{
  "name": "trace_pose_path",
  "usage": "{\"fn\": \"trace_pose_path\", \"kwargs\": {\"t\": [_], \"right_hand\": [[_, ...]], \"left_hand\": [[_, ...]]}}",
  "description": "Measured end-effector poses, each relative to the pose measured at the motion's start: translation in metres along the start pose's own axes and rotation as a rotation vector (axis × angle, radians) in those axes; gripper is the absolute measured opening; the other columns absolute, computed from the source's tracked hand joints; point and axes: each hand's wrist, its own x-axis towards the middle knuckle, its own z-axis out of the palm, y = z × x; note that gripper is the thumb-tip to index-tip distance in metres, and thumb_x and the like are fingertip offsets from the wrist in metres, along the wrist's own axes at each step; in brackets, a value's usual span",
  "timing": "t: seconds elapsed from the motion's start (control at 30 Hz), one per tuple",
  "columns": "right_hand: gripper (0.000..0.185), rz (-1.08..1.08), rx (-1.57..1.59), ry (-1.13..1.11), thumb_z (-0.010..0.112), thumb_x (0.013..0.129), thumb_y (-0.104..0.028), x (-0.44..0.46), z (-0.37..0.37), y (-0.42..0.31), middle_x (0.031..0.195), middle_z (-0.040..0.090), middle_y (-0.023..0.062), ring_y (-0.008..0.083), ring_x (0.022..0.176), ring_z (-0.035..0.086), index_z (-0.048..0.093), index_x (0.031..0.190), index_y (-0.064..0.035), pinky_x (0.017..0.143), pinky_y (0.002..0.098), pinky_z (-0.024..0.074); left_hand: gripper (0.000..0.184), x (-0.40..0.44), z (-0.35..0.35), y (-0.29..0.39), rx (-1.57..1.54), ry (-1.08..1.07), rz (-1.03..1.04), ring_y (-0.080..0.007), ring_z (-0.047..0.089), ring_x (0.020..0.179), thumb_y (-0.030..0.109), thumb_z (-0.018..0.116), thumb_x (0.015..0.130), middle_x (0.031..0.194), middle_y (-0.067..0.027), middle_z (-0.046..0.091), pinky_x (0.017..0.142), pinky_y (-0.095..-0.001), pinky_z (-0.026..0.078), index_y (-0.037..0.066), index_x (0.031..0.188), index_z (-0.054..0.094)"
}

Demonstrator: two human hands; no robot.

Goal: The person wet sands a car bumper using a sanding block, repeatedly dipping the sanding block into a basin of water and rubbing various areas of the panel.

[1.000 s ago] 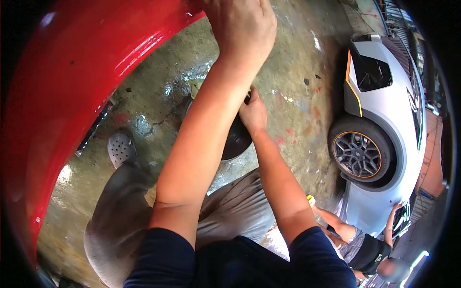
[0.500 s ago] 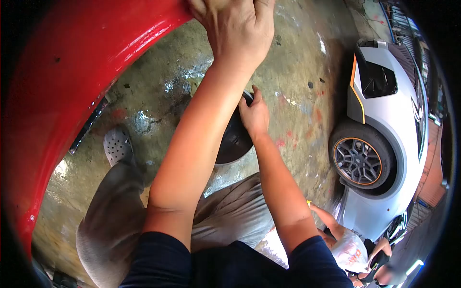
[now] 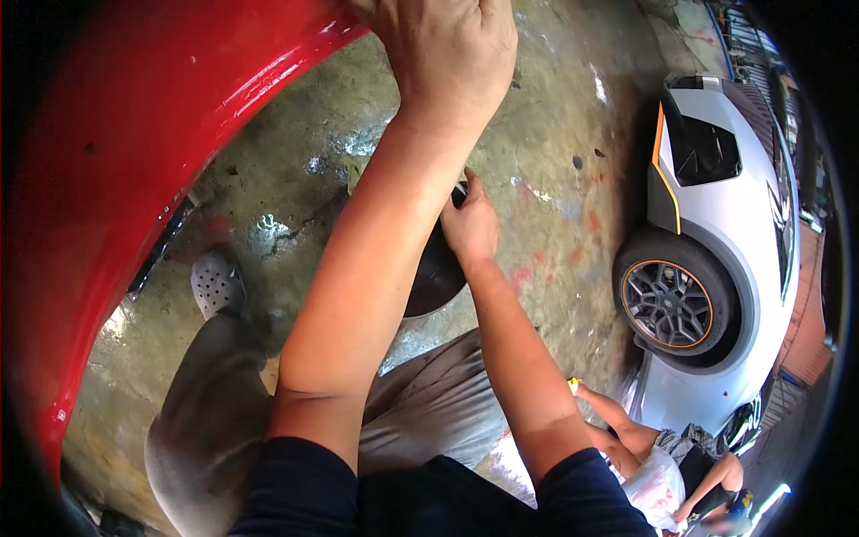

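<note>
My left hand (image 3: 452,54) is raised at the top edge, beside the lower edge of a glossy red car body panel (image 3: 125,134). Its fingers are mostly cut off by the frame, so what they hold or touch is hidden. Lower down, my right hand (image 3: 472,228) grips the rim of a dark round bucket (image 3: 434,285), with the thumb over the edge. My left forearm covers much of this bucket, and its contents cannot be made out.
A silver car (image 3: 693,394) with an orange-ringed wheel (image 3: 667,302) stands at the right. Another person (image 3: 658,483) is low at the bottom right, a small yellow thing (image 3: 574,386) at their hand. The concrete floor (image 3: 555,152) is wet and paint-spotted. My grey clog (image 3: 217,285) is at the left.
My left hand has shifted slightly beside the red panel. My right hand and the bucket sit slightly lower in view. The other person has changed posture.
</note>
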Motion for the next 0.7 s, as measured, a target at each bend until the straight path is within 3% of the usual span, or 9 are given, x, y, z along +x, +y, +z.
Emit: {"fn": "trace_pose_path", "kwargs": {"t": [0.6, 0.7], "right_hand": [[0.068, 0.004, 0.013, -0.111, 0.066, 0.091, -0.041, 0.005, 0.002, 0.012, 0.132, 0.065, 0.0246, 0.0422, 0.115, 0.066, 0.051, 0.146, -0.0042, 0.098, 0.0486, 0.0527], [0.068, -0.006, 0.034, -0.088, 0.064, 0.092, -0.043, 0.001, -0.003, 0.007, 0.133, 0.064, 0.0254, 0.043, 0.116, 0.066, 0.051, 0.146, -0.0047, 0.098, 0.0493, 0.0527]], "left_hand": [[0.043, -0.004, 0.001, 0.032, -0.042, -0.069, -0.243, -0.037, 0.04, 0.114, 0.025, 0.06, 0.102, 0.119, -0.0185, 0.046, 0.104, -0.0498, 0.032, 0.008, 0.142, 0.059], [0.049, -0.015, -0.007, 0.032, -0.011, -0.109, -0.168, -0.0363, 0.04, 0.113, 0.022, 0.064, 0.099, 0.119, -0.0178, 0.046, 0.103, -0.0488, 0.031, 0.01, 0.146, 0.056]]}}
